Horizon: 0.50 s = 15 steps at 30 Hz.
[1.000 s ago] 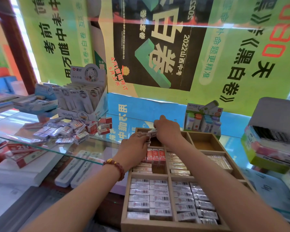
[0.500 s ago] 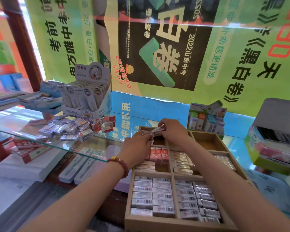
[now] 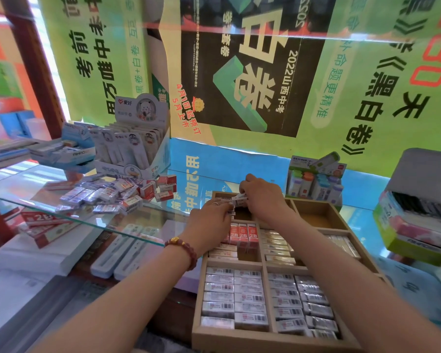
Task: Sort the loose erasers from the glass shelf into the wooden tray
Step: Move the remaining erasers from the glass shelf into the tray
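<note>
- We see the pale, compartmented wooden tray (image 3: 239, 338) as bare matt wood.
- The clear glass shelf (image 3: 107, 221) is smooth and glossy.
- The small white film-wrapped erasers (image 3: 229, 294) in the tray shine like clear plastic; so do the heaped loose erasers (image 3: 99, 196) on the glass.
- The red-and-white 2B erasers (image 3: 243, 234) seem to us sleeved in matt paper.
- The reddish-brown bead bracelet (image 3: 186, 250) looks polished.

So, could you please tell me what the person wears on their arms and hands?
Both forearms are bare, unsleeved. The left hand has a thin ring, its wrist a bracelet of dark red beads with one gold bead. The right hand wears nothing.
</note>
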Each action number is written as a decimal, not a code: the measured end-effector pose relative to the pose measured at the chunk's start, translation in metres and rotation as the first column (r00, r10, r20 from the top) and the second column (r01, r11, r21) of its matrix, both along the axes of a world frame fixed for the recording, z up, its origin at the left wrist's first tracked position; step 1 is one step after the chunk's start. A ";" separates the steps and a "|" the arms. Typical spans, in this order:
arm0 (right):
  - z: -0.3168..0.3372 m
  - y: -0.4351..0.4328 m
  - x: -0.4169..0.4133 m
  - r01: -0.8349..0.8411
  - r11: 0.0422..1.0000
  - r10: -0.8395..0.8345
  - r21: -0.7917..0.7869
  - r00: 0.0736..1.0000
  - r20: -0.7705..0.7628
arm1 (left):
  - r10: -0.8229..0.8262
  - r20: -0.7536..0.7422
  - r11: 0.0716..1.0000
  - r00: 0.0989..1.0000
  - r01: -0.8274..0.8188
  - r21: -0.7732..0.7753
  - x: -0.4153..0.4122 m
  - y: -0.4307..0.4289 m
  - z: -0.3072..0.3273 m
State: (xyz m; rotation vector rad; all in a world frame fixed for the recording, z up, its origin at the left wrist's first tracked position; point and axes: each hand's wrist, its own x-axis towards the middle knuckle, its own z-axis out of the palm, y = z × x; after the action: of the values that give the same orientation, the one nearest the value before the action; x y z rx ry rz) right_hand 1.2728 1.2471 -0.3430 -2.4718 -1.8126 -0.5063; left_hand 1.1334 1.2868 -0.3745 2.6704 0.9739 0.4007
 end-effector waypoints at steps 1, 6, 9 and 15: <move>0.003 0.001 0.000 0.000 1.000 0.000 -0.006 1.000 0.014 | 0.001 0.000 1.000 1.000 -0.001 0.002 0.000 0.000 0.000; 0.027 0.000 0.002 0.045 0.999 -0.046 -0.009 0.995 -0.089 | 0.009 0.000 1.000 1.000 -0.009 -0.012 -0.002 -0.002 0.001; 0.024 -0.001 0.005 0.052 0.998 -0.038 0.034 0.946 -0.321 | 0.007 0.004 1.000 1.000 -0.007 -0.009 -0.002 -0.002 0.002; 0.009 -0.002 0.005 0.083 0.996 -0.084 -0.016 0.974 -0.208 | 0.005 0.000 1.000 1.000 -0.005 -0.005 -0.001 -0.001 0.001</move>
State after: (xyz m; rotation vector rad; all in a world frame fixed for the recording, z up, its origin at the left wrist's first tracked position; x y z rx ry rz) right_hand 1.2782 1.2447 -0.3335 -2.5054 -1.6404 -0.2325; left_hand 1.1321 1.2854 -0.3732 2.6638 0.9808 0.3984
